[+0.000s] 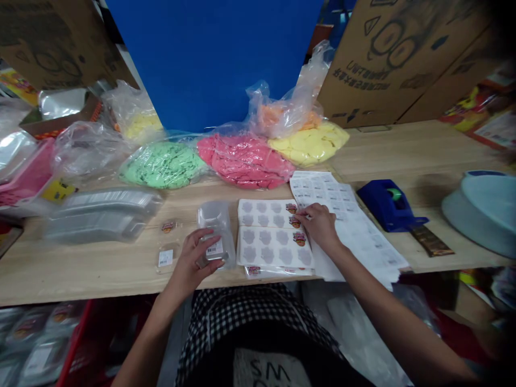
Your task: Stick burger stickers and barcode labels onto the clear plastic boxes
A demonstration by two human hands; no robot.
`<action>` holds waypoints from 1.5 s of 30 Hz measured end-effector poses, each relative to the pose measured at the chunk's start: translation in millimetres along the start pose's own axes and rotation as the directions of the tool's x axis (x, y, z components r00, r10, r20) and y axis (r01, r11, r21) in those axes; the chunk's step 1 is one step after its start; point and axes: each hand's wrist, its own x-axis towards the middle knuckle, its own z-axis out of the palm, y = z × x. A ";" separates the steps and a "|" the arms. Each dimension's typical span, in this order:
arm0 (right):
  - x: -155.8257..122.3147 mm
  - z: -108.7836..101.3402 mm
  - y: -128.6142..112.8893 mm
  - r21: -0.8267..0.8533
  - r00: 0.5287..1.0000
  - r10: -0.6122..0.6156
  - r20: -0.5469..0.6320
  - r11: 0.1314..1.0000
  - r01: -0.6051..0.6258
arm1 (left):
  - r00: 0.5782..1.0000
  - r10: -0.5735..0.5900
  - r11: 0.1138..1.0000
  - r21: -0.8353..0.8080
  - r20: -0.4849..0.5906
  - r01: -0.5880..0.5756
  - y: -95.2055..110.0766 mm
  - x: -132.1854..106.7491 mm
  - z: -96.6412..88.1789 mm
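**Left hand (192, 259) grips clear box (215, 231) while right hand (318, 226) rests on sticker sheet (268, 242)**

A person in a checked top (250, 317) sits at a wooden table (403, 153), both bare arms reaching forward. The left hand is closed around the clear box, a hinged plastic tub with a barcode label (214, 249) on it. The box stands near the table's front edge, just left of the sticker sheets and touching the fingers that hold it. The right fingertips (308, 213) press on the top sticker sheet near a round printed logo sticker (294, 221). That hand is not clenched, but whether it pinches a sticker cannot be told from this view.

Beneath and beside it lie more sheets, and a looser stack of barcode label sheets (322, 188) fans out to the right. Two small clear tubs (167, 258) sit left of the box — one carries a barcode label, and a logo sticker shows on the other. Behind them lies a stack of clear plastic trays (102, 215).

Along the back of the table sit plastic bags of green (163, 165), pink (244, 161) and yellow (310, 144) modeling dough. A blue tape dispenser (387, 204) and a pale blue basin (484, 209) stand to the right, under cardboard boxes (403, 64).
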 end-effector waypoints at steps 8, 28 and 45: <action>2.8 1.4 -4.2 -0.044 0.999 -0.033 -0.001 0.999 0.033 | 1.000 -0.013 1.000 0.007 0.006 0.013 0.3 -0.3 0.6; -6.6 -17.3 -5.9 -0.019 0.987 -0.160 0.001 0.987 0.160 | 1.000 -0.012 1.000 -0.025 0.000 0.012 -0.2 -1.0 1.0; 43.4 -17.5 -202.9 0.809 0.854 -0.334 0.400 0.566 -0.158 | 1.000 0.014 0.996 -0.085 0.018 -0.013 -1.5 -6.4 1.7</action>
